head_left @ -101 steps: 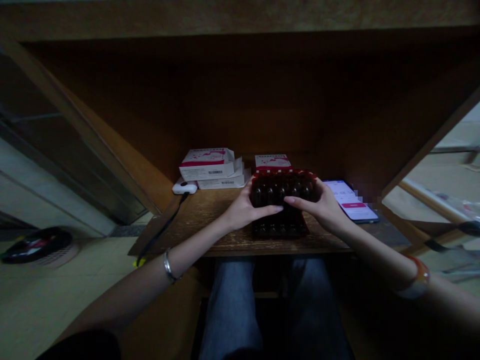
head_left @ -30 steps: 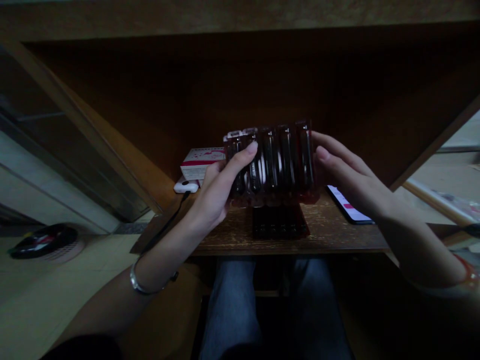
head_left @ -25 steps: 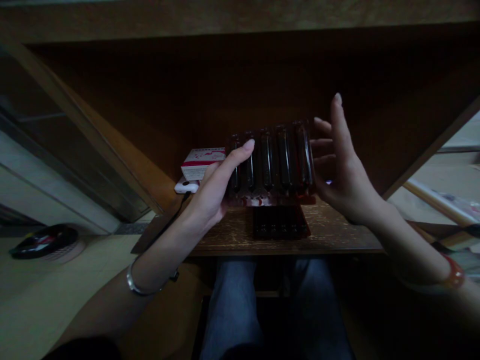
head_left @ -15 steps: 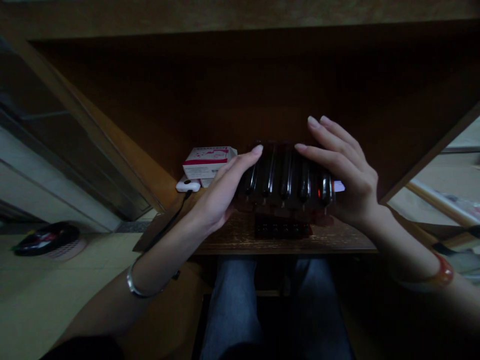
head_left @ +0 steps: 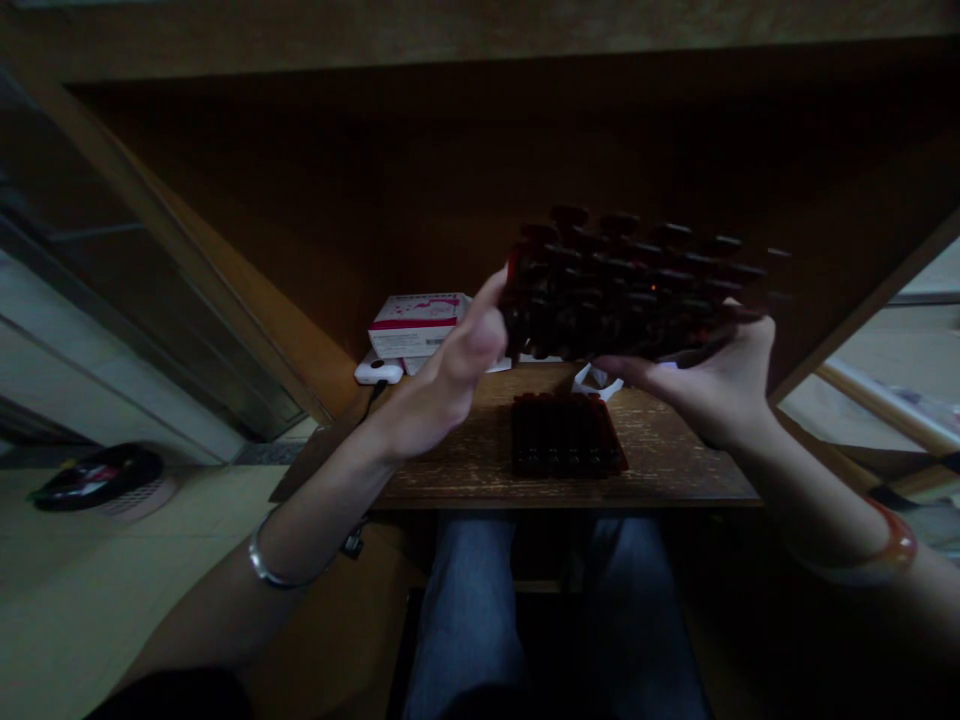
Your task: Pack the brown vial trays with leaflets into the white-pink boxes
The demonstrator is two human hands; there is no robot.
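A stack of dark amber plastic ampoule strips (head_left: 622, 290), with rows of tabs showing along it, is held up above the wooden desk. My left hand (head_left: 457, 365) presses against its left end, fingers partly behind it. My right hand (head_left: 712, 375) grips its lower right side, thumb along the bottom edge and the other fingers hidden behind. Below, on the desktop, lies one more dark amber ampoule strip (head_left: 568, 435). Just behind that strip is a small crumpled white piece (head_left: 596, 380), perhaps paper or plastic. Dim light and motion blur hide finer detail.
A white and pink box (head_left: 416, 322) stands at the back left of the desktop (head_left: 450, 480), beside a white device (head_left: 377, 370) with a black cable. Wooden panels enclose the back and sides. A basket (head_left: 135, 490) with a black liner stands on the floor at left.
The ampoule stack has been raised and tipped, so its tabbed ends now show instead of the rounded tubes. My right hand has swung from its top to underneath. The strip on the desk is uncovered.
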